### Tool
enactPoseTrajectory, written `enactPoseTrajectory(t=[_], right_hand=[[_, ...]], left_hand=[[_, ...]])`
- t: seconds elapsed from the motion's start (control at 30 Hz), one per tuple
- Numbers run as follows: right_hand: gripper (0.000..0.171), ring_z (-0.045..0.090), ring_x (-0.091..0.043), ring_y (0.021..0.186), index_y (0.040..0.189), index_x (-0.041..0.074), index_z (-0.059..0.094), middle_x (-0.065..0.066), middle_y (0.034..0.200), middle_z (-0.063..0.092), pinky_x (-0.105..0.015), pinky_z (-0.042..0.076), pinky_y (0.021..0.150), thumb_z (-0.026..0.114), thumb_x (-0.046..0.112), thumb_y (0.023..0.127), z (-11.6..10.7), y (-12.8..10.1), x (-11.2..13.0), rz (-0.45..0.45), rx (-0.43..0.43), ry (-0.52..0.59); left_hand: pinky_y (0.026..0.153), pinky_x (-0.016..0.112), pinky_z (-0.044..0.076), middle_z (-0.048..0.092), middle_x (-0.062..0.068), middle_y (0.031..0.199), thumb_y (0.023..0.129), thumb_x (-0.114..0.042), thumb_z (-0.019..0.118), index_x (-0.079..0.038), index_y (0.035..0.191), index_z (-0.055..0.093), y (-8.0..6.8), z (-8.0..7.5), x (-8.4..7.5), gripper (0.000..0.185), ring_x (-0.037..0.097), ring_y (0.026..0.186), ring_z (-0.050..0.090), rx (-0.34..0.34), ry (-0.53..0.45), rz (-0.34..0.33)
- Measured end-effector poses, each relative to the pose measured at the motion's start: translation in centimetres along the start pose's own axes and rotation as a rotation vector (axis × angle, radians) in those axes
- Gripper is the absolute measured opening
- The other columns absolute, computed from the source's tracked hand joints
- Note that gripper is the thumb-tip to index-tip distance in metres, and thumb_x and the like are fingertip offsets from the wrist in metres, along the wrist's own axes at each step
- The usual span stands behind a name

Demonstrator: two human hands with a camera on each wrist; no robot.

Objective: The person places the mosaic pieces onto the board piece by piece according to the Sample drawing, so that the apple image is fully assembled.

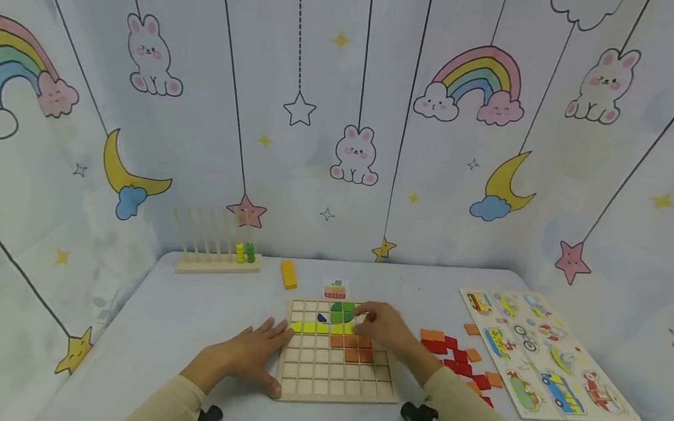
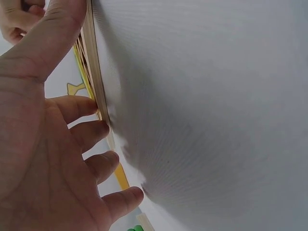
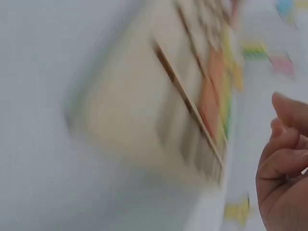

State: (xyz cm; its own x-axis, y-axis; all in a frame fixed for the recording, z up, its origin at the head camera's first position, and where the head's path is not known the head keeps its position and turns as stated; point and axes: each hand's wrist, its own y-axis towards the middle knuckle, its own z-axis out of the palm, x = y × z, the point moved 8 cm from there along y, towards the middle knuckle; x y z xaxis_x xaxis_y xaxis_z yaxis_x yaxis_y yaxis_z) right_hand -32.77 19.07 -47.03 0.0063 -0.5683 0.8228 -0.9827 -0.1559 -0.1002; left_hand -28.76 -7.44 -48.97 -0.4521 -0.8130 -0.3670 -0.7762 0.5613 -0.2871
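Note:
A wooden grid board (image 1: pixel 299 371) lies on the table with green tiles (image 1: pixel 336 316), yellow tiles (image 1: pixel 305 327), orange tiles (image 1: pixel 357 355) and a small dark blue piece (image 1: pixel 322 317) in its cells. My left hand (image 1: pixel 255 354) is spread along the board's left edge; in the left wrist view its thumb and fingertips (image 2: pixel 91 132) touch the side. My right hand (image 1: pixel 387 328) is over the board's upper right part, its fingers curled. In the right wrist view, blurred around the board, thumb and forefinger (image 3: pixel 288 113) come close together with nothing visible between them.
Loose red and orange tiles (image 1: pixel 458 367) are scattered right of the board. Beyond them lies a picture puzzle board (image 1: pixel 525 361). A small picture card (image 1: pixel 336 289), a yellow block (image 1: pixel 288 274) and a pegged bead counter (image 1: pixel 218 265) stand toward the back.

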Motion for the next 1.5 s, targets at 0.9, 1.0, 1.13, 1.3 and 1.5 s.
enactPoseTrajectory(t=[0.9,1.0,1.13,1.3,1.5], right_hand=[[0.022,0.056,-0.028,0.088,0.109,0.0,0.06,-0.016,0.099,0.059,-0.035,0.046,0.07,0.068,0.016,0.096,-18.8,-3.4,-14.6,0.301,-0.195,-0.251],[0.033,0.057,-0.024,0.084,0.124,-0.003,0.058,-0.014,0.099,0.06,-0.032,0.049,0.067,0.064,0.019,0.1,-18.8,-3.4,-14.9,0.275,-0.232,-0.112],[0.049,0.064,-0.014,0.084,0.144,-0.005,0.049,-0.003,0.1,0.067,-0.025,0.058,0.074,0.06,0.021,0.104,-18.2,-3.3,-14.5,0.234,-0.254,0.222],[0.062,0.071,-0.008,0.095,0.155,-0.006,0.034,0.008,0.105,0.067,-0.03,0.055,0.098,0.062,0.01,0.102,-16.5,-2.6,-12.4,0.204,-0.22,0.656],[0.058,0.072,-0.011,0.096,0.151,-0.005,0.041,0.001,0.112,0.069,-0.031,0.055,0.098,0.065,0.009,0.1,-12.5,-0.6,-8.1,0.155,-0.145,0.715]], left_hand=[[0.118,0.068,0.022,0.026,0.011,0.168,0.066,-0.061,0.088,-0.014,0.159,0.036,0.0,-0.1,-0.1,0.117,0.04,0.155,0.018,-0.015,0.006,0.018],[0.118,0.069,0.022,0.026,0.011,0.168,0.066,-0.06,0.088,-0.013,0.159,0.036,0.0,-0.1,-0.1,0.117,0.04,0.155,0.018,-0.013,0.002,0.02],[0.118,0.069,0.022,0.026,0.012,0.168,0.067,-0.06,0.087,-0.013,0.159,0.035,-0.1,0.0,-0.1,0.116,0.04,0.155,0.017,-0.009,0.0,0.022],[0.118,0.068,0.022,0.026,0.011,0.168,0.067,-0.06,0.087,-0.013,0.159,0.035,-0.1,0.1,-0.1,0.116,0.039,0.155,0.018,-0.01,0.01,0.019],[0.118,0.068,0.023,0.027,0.011,0.168,0.067,-0.06,0.088,-0.013,0.159,0.036,-0.2,-0.2,-0.4,0.116,0.039,0.155,0.018,-0.017,0.017,0.018]])
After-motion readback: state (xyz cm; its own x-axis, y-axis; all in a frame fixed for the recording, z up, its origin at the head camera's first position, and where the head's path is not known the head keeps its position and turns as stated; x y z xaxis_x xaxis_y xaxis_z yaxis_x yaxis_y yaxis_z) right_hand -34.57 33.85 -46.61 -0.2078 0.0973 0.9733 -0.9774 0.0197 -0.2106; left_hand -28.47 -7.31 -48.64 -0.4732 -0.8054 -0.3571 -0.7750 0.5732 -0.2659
